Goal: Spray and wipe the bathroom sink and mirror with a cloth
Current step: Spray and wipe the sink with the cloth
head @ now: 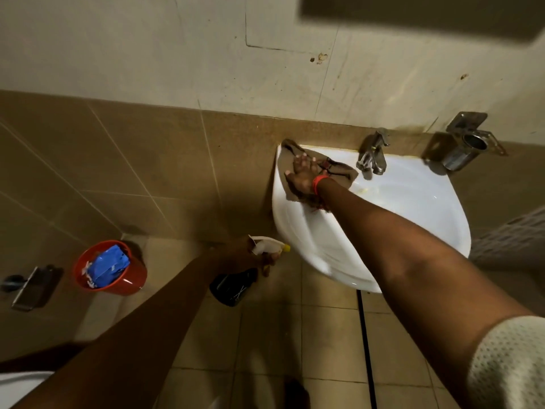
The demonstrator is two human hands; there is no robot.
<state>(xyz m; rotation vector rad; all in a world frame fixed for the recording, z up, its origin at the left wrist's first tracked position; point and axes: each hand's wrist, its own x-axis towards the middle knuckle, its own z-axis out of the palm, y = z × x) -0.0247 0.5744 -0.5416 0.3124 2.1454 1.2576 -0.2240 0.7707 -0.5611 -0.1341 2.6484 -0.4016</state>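
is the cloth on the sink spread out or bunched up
Spread out: the cloth lies flat over the sink's back left rim, under the right hand's open palm.

One head-worn camera, looking steeply down from standing height.

It faces the tiled wall (pixel 132 160) and tips downward, so the white sink (pixel 413 208) sits right of centre, near and below, with the floor tiles (pixel 309 335) filling the bottom. Both forearms reach away from the lens, large at the lower edge. The wide angle bends the wall lines. There is no second view to share anything with.
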